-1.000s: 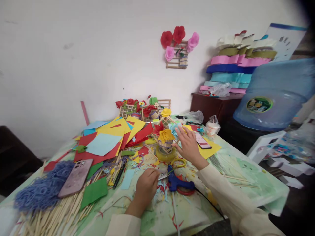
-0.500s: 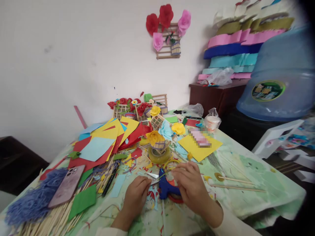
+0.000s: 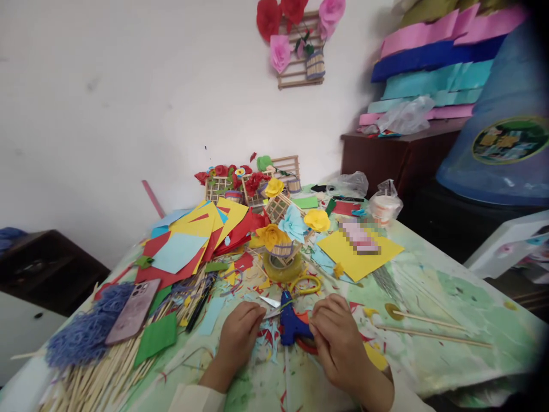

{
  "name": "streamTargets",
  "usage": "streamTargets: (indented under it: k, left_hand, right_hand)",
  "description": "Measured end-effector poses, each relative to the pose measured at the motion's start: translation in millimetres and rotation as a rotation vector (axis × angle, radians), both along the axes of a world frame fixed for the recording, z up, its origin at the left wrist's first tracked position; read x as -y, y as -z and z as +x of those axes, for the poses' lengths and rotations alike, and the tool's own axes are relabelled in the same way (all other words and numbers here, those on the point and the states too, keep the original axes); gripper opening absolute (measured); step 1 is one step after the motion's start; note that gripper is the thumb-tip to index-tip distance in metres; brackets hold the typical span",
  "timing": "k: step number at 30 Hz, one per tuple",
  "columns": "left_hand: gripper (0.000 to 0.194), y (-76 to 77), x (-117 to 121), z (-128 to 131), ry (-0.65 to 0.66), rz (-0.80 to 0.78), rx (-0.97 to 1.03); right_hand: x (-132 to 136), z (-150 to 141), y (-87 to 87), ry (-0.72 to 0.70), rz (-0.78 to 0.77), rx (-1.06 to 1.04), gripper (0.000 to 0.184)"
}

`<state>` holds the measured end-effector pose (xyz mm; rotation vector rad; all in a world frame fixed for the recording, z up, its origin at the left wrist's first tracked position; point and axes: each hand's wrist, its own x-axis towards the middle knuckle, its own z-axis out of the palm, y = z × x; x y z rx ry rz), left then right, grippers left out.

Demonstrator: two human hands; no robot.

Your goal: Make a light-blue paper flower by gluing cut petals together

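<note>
My left hand is closed in a pinch near the table's front. A thin green wire seems to run from its fingertips across the blue glue gun. Just right of the gun, my right hand has its fingers curled and pressed together; whatever they may hold is hidden. Scissors with yellow handles lie under and behind the gun, blades pointing left. Beyond them, a roll of tape supports a small stick basket with an orange-yellow paper flower, a light blue paper flower and a yellow one.
At left lie coloured paper sheets, blue yarn, a pink phone and wooden sticks. On the right are yellow paper, a blurred-out phone, two sticks and a bagged cup.
My right hand has drawn back from the paper flowers to beside the glue gun, and its spread fingers have closed. My left hand stays pinched in about the same place. The view has shifted.
</note>
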<state>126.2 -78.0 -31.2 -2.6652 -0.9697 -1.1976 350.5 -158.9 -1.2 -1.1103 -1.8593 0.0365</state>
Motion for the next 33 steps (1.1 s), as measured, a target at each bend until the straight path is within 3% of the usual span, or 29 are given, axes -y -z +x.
streamTargets:
  k: [11,16,19,22,24,27,30,33]
  left_hand:
    - [0.016,4.9,4,-7,-0.078,0.028,-0.045]
    - [0.024,-0.6,9,-3,0.060,-0.174,-0.206]
    - [0.026,-5.5,9,-6,0.056,-0.248,-0.305]
    - [0.026,-13.9,3,-23,-0.093,-0.248,-0.253]
    - [0.023,-19.3,-4,-44,-0.327,-0.282,-0.167]
    - [0.019,-21.6,-17,-79,-0.654,-0.422,-0.225]
    - [0.021,-16.5,-25,-101,-0.772,-0.549,-0.325]
    - [0.026,-11.3,-27,-106,-0.774,-0.578,-0.397]
  right_hand:
    - [6,-16,8.8,0.064,-0.105,0.033,0.022]
    - [20,-30,16.0,0.010,-0.127,0.053,0.013]
    - [30,-35,18.2,0.013,-0.134,0.078,0.015]
    - [40,-35,19.3,0.042,-0.131,0.115,0.013]
    - [47,-32,21.2,0.076,-0.132,0.135,0.011]
    - [50,-25,27.4,0.146,-0.153,0.187,0.009]
    - [44,-20,36.7,0.237,-0.167,0.283,0.019]
    - [32,-18,45.1,0.329,-0.169,0.375,0.036]
